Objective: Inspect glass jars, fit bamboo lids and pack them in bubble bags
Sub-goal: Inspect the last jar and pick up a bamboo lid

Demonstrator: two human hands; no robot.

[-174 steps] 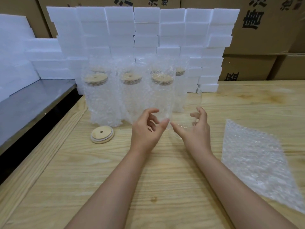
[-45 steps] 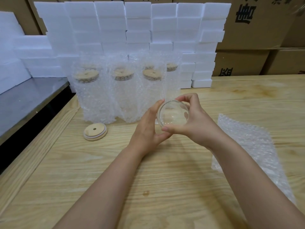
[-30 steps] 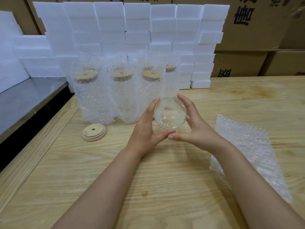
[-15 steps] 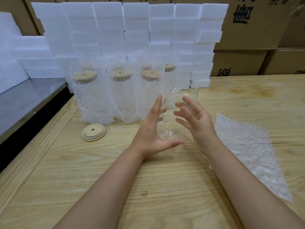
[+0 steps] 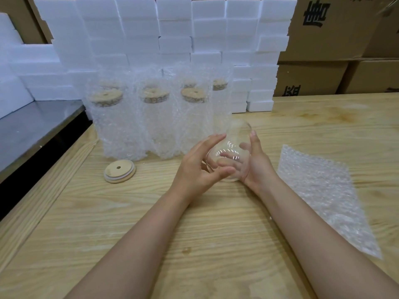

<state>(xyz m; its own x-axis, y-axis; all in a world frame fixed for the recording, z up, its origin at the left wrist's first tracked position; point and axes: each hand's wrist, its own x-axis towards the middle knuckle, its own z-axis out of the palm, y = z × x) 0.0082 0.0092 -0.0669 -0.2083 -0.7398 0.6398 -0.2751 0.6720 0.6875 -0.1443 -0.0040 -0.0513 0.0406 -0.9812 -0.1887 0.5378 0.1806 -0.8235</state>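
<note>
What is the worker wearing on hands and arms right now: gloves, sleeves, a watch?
Nothing that shows. The left hand and the right hand are bare, with no gloves, and no ring is visible on the fingers in view. The left forearm and the right forearm are uncovered down to the frame's bottom edge: no sleeve, cuff, watch or wristband appears.

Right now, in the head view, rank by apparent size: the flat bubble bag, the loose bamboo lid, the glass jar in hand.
1. flat bubble bag
2. glass jar, its clear edges are faint
3. loose bamboo lid
</note>
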